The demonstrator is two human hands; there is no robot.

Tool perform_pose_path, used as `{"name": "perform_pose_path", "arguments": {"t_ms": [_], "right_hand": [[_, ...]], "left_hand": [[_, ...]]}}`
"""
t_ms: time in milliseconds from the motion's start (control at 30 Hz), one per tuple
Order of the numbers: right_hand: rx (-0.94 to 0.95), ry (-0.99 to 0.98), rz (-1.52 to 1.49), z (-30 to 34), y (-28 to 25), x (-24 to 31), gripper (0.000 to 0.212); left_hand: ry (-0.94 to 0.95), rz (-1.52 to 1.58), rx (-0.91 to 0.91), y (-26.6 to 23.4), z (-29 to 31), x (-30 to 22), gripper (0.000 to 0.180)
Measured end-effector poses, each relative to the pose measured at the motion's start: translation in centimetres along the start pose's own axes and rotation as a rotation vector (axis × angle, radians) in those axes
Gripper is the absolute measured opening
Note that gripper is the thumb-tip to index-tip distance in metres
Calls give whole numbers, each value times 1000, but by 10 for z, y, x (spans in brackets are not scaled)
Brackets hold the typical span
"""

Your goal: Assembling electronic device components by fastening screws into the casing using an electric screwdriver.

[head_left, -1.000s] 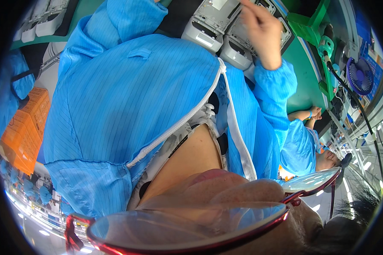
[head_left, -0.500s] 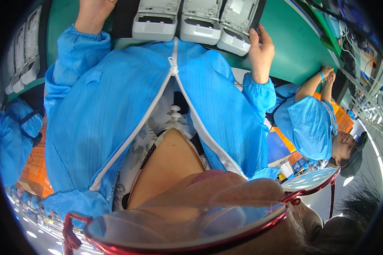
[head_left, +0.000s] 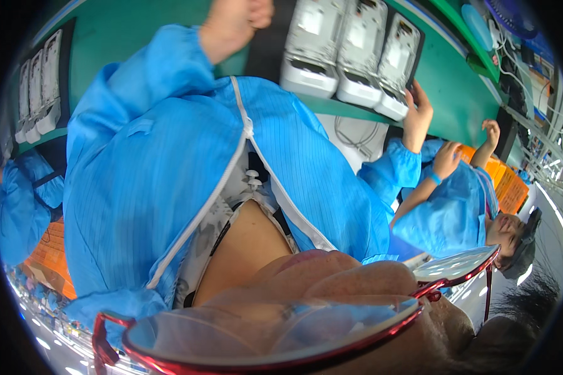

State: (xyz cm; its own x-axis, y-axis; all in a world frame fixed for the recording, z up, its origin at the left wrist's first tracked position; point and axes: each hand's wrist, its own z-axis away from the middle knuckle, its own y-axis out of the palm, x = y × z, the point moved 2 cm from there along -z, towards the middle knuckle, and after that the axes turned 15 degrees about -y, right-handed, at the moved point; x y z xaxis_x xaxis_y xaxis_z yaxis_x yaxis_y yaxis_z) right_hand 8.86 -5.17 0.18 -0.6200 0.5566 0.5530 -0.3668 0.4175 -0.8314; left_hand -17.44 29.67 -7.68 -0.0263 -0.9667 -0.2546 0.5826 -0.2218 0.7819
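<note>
Three pale grey plastic housings (head_left: 360,53) lie side by side on a black mat or tray (head_left: 269,37), their open insides facing up. My right hand (head_left: 417,119) is at the near right corner of the rightmost housing (head_left: 397,65). Its thumb and fingers are spread apart, with the thumb at the housing's edge. To the left of the housings, over the black surface, is my left hand (head_left: 231,28) with its fingers curled in. The top edge cuts part of it off, and whatever those fingers may hold is hidden.
The green worktop (head_left: 128,44) carries another row of similar housings (head_left: 40,87) at the far left. A co-worker in blue (head_left: 447,215) sits to the right with both hands raised. A cable (head_left: 356,134) lies on a white surface below the bench edge. Orange crates (head_left: 510,187) stand beyond.
The three housings and their black base have shifted right and turned slightly. My right hand has moved right with them. My left hand has swung right, toward the housings. The co-worker's hands have parted.
</note>
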Motion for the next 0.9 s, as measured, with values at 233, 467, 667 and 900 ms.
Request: {"name": "perform_pose_path", "arguments": {"t_ms": [233, 467, 667, 900], "right_hand": [[-111, -21, 285, -13, -85, 119, 38], [460, 60, -925, -22, 80, 402, 44], [1175, 342, -1434, -31, 284, 540, 65], [1007, 541, -1320, -3, 402, 684, 63]], "left_hand": [[-196, 110, 30, 62, 26, -10, 40], [-16, 195, 17, -14, 162, -95, 36], [304, 365, -18, -132, 332, -142, 44], [561, 623, -133, -200, 440, -89, 17]]}}
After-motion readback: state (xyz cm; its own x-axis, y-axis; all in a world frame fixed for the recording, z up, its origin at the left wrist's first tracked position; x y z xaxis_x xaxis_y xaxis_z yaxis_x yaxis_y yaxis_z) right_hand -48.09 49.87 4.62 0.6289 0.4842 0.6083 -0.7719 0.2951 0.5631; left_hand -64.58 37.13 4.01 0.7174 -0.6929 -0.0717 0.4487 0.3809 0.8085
